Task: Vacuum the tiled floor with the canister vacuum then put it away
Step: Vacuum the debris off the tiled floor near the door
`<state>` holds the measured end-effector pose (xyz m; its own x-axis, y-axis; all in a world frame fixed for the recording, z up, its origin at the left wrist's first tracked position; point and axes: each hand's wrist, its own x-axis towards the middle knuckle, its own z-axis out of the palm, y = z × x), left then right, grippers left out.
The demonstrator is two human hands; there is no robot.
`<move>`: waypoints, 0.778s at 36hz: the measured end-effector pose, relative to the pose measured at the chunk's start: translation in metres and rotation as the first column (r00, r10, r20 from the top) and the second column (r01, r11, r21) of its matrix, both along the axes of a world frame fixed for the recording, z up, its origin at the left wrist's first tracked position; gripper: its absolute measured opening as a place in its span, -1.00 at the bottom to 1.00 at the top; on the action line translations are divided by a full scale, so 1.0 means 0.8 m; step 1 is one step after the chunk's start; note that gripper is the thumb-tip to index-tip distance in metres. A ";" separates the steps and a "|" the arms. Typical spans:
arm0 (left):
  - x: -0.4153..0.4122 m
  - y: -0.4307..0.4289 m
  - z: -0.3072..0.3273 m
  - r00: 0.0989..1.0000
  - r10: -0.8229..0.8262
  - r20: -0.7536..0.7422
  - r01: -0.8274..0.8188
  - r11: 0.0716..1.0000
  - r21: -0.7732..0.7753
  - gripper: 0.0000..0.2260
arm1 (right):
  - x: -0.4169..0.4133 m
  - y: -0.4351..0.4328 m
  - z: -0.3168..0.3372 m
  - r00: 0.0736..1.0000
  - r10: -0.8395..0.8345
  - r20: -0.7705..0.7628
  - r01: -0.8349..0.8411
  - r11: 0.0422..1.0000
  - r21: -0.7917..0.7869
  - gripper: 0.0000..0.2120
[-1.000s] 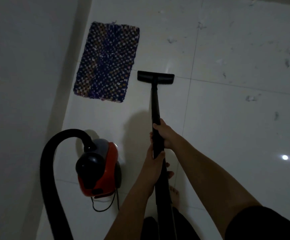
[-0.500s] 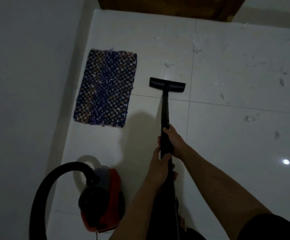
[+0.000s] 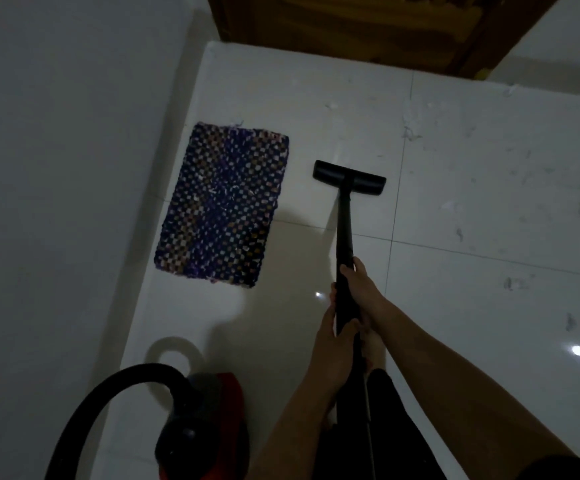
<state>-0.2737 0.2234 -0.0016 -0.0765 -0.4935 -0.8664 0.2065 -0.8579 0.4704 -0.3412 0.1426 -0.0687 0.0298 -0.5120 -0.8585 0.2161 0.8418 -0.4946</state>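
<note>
A black vacuum wand (image 3: 345, 233) runs from my hands out to a flat black floor nozzle (image 3: 349, 177) resting on the white tiled floor (image 3: 472, 306). My right hand (image 3: 363, 284) grips the wand higher up, and my left hand (image 3: 333, 336) wraps it just below. The red and black canister vacuum (image 3: 205, 427) sits on the floor at lower left, with its black hose (image 3: 108, 396) arching up and off to the left. Bits of debris (image 3: 409, 133) lie scattered over the tiles to the right of the nozzle.
A blue checked woven mat (image 3: 222, 206) lies left of the nozzle, near the grey wall (image 3: 56, 202). A brown wooden door (image 3: 368, 26) stands at the far edge of the floor. My bare foot (image 3: 373, 351) shows under my arms.
The nozzle has slid forward and to the right, past the mat's near end toward the door. The view has tilted up, so the canister sits lower in frame.
</note>
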 end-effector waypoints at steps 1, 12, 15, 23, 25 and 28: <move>-0.003 -0.008 0.000 1.000 0.005 -0.001 -0.005 1.000 -0.003 -0.56 | -0.002 -0.010 -0.001 1.000 0.016 0.000 -0.016 1.000 -0.006 -0.79; -0.038 -0.103 -0.003 0.997 0.080 -0.016 -0.080 0.997 -0.006 -0.57 | -0.030 -0.114 -0.020 0.989 0.143 0.021 -0.143 0.990 -0.002 -0.70; -0.045 -0.129 0.001 0.995 0.099 -0.030 -0.098 0.995 0.024 -0.58 | -0.035 -0.142 -0.026 0.987 0.162 0.011 -0.162 0.987 0.004 -0.72; -0.056 -0.182 0.010 0.992 0.122 0.034 -0.123 0.992 0.025 -0.61 | -0.038 -0.209 -0.031 0.972 0.235 -0.010 -0.235 0.972 0.002 -0.75; -0.055 -0.191 0.012 0.989 0.141 0.047 -0.143 0.989 0.025 -0.61 | -0.036 -0.218 -0.030 0.969 0.246 -0.004 -0.246 0.969 0.010 -0.75; -0.048 -0.200 0.016 0.985 0.169 0.043 -0.170 0.985 0.021 -0.62 | -0.032 -0.229 -0.028 0.962 0.272 0.020 -0.273 0.962 0.015 -0.73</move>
